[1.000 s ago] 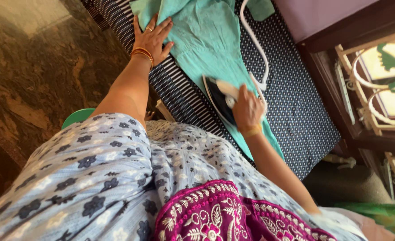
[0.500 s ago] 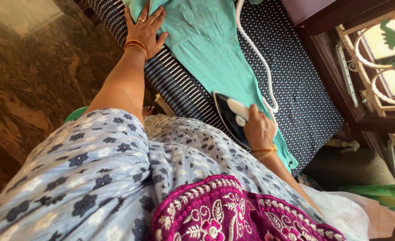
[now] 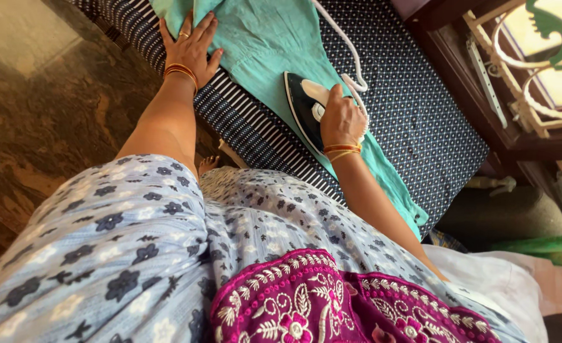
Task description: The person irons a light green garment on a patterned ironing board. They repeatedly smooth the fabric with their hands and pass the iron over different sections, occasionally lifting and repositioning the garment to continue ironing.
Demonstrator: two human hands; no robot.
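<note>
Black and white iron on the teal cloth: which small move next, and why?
Probably glide the black and white iron on toward the left hand. The right hand grips its handle, the left hand lies flat on the teal cotton cloth, and bare cloth lies between them. Mind the white cord.

A polished marble floor [image 3: 46, 121], mottled brown and dark, fills the view from nine to eleven o'clock, with a paler glossy patch at the top left where light falls on it. At one to three o'clock stands a dark wooden window frame [image 3: 484, 95]. Inside it sits a cream metal grille [image 3: 516, 70] with curling scrollwork and green leaf shapes, and warm yellow daylight glows through the panes. Below the frame, around four o'clock, the corner lies in shadow.
</note>
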